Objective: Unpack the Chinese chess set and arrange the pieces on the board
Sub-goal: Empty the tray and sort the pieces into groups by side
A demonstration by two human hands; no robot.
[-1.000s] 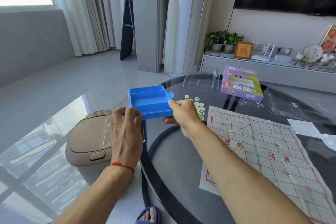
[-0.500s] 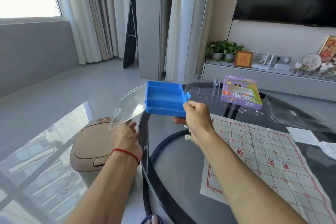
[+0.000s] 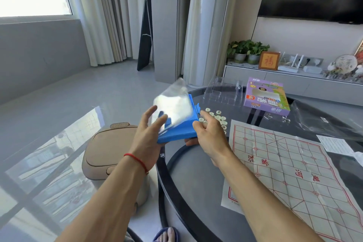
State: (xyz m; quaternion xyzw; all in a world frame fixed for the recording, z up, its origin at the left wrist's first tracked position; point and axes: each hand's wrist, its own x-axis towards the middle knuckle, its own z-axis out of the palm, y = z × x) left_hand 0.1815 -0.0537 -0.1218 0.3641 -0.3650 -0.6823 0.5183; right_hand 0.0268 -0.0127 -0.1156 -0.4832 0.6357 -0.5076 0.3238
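A blue plastic tray point(image 3: 177, 131) with a hinged clear lid point(image 3: 172, 108) hangs tilted over the left edge of the glass table. My right hand point(image 3: 209, 133) grips its right corner, thumb underneath. My left hand point(image 3: 146, 135) is spread with straight fingers against the swinging clear lid, which is blurred. Behind my right hand, several small pale chess pieces point(image 3: 219, 117) lie in a heap on the table. The paper chess board point(image 3: 290, 173) with red lines is spread flat to the right.
A purple game box point(image 3: 265, 96) and a clear plastic insert point(image 3: 223, 94) sit at the back of the round glass table point(image 3: 188, 182). A plastic bag point(image 3: 322, 122) and a paper slip point(image 3: 334, 143) lie to the right. A beige stool point(image 3: 106, 151) stands left.
The blue tray has come down and tilted, and its clear lid has swung up over it. My left hand rose from below the lid to its face. The heap of pieces shows again.
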